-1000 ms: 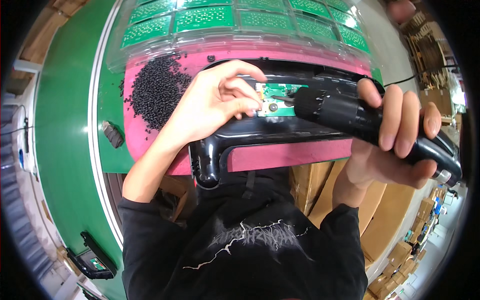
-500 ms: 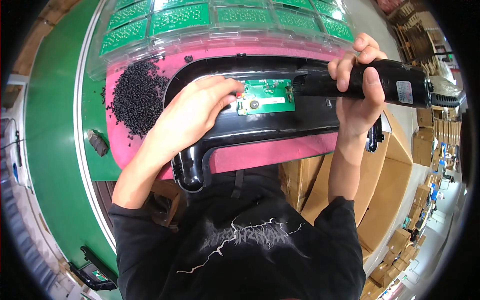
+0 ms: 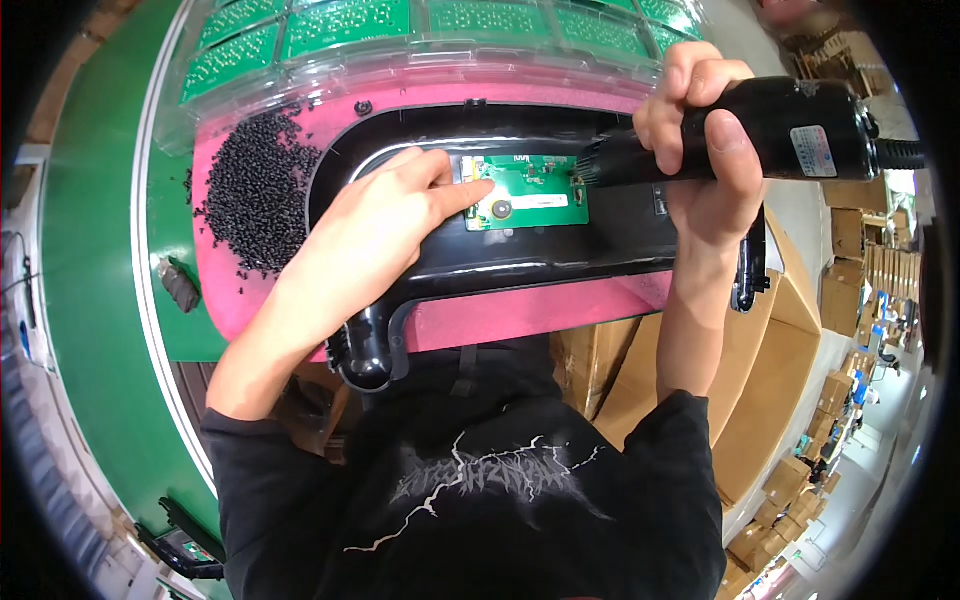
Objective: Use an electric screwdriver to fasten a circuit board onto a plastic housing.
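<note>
Clasping black screwdriver [image 3: 785, 125], right grip [image 3: 708, 200] near pink mat [image 3: 500, 325] on green table [image 3: 190, 338], boxes [image 3: 750, 385] beside; left grip [image 3: 385, 215] unclear.

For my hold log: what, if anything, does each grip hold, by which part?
Right grip: the black corded power tool, around its mid-body. Left grip: fingertips at the left end of the green circuit board; any hold there cannot be told.

that circuit board [image 3: 550, 216] over there is green, the plastic housing [image 3: 450, 276] and electric screwdriver [image 3: 775, 115] black, the mat [image 3: 500, 320] pink, the t-shirt [image 3: 470, 540] black with pale lightning streaks [image 3: 433, 500].
</note>
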The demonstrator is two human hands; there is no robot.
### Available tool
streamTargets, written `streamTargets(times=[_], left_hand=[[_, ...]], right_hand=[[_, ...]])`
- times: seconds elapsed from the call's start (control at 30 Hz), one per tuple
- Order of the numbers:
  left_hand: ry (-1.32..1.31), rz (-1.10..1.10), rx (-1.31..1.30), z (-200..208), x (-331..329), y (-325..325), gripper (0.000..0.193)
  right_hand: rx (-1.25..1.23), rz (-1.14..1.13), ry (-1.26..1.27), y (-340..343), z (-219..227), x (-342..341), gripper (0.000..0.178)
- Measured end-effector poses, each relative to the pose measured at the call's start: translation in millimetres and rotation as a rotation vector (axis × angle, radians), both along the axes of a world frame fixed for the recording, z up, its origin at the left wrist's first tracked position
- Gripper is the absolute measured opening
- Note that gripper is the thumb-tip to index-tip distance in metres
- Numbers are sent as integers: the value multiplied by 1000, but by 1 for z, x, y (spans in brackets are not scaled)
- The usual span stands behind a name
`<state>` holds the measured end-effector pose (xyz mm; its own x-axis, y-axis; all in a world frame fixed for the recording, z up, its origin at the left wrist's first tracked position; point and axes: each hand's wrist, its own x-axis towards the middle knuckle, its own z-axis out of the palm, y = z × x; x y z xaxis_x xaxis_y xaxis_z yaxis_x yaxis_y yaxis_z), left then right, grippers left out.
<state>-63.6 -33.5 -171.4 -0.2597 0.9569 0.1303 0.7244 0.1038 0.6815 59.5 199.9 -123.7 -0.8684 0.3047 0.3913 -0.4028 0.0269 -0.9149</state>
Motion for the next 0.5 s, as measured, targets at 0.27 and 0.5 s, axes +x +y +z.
streamTargets(times=[0.27, 0.5], left_hand=[[48, -8, -37, 4, -2, 0, 56], [82, -30, 102, 4, -1, 6, 42]], right_hand=[[47, -61, 14, -11, 0, -4, 27], [-199, 12, 197, -31, 25, 9, 28]])
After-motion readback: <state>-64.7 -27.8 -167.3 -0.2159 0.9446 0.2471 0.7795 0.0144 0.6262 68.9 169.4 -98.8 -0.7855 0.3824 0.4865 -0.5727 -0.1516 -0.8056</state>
